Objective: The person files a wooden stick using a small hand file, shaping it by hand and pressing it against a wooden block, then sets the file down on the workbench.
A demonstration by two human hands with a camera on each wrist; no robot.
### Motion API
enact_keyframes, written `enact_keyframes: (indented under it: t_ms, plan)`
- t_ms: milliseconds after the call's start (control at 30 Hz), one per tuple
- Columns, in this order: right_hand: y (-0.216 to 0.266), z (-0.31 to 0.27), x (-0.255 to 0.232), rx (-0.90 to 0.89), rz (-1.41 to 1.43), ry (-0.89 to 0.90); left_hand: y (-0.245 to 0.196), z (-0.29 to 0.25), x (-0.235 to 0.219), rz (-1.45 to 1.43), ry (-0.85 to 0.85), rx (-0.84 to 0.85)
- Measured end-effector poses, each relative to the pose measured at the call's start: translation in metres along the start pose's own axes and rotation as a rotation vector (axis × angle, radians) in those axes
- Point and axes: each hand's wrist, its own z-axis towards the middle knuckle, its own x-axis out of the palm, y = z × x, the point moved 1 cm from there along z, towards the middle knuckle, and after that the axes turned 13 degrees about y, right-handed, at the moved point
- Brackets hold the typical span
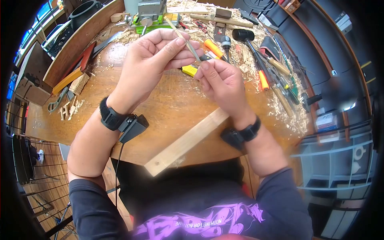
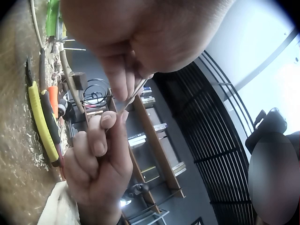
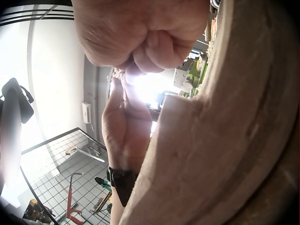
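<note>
A thin pale strip (image 1: 185, 39), narrow and tapering, is held up above the bench between both hands. The left hand (image 1: 154, 60) pinches it along its length between thumb and fingers. The right hand (image 1: 225, 82) pinches its lower end with thumb and forefinger. In the left wrist view the strip (image 2: 138, 88) runs from under the left hand (image 2: 140, 33) to the right fingertips (image 2: 115, 118). The right wrist view shows the right hand (image 3: 145, 33) close by and the left hand (image 3: 127, 131) beyond; the strip cannot be told there.
A flat wooden board (image 1: 186, 141) lies below the hands, overhanging the bench's front edge. Behind are a green vise (image 1: 149, 20), a black mallet (image 1: 243, 36), orange-handled tools and wood shavings (image 1: 188, 8). A wooden ledge (image 1: 76, 46) borders the left side.
</note>
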Motion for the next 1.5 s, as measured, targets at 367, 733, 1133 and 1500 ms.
enact_keyframes:
  t_ms: [367,733,1133,1500]
  plan:
    - [-0.003,0.001,0.005,-0.030,-0.115,-0.041,0.001,-0.003,0.000,0.086,-0.115,0.033]
    - [-0.006,0.004,0.008,-0.118,-0.339,-0.129,0.005,-0.005,0.001,0.049,-0.154,0.038]
    - [-0.004,0.006,0.008,-0.093,-0.263,-0.116,0.015,-0.005,0.007,0.045,-0.135,0.048]
    - [-0.004,0.005,0.006,-0.126,-0.273,-0.115,0.004,-0.004,0.003,0.094,-0.111,0.029]
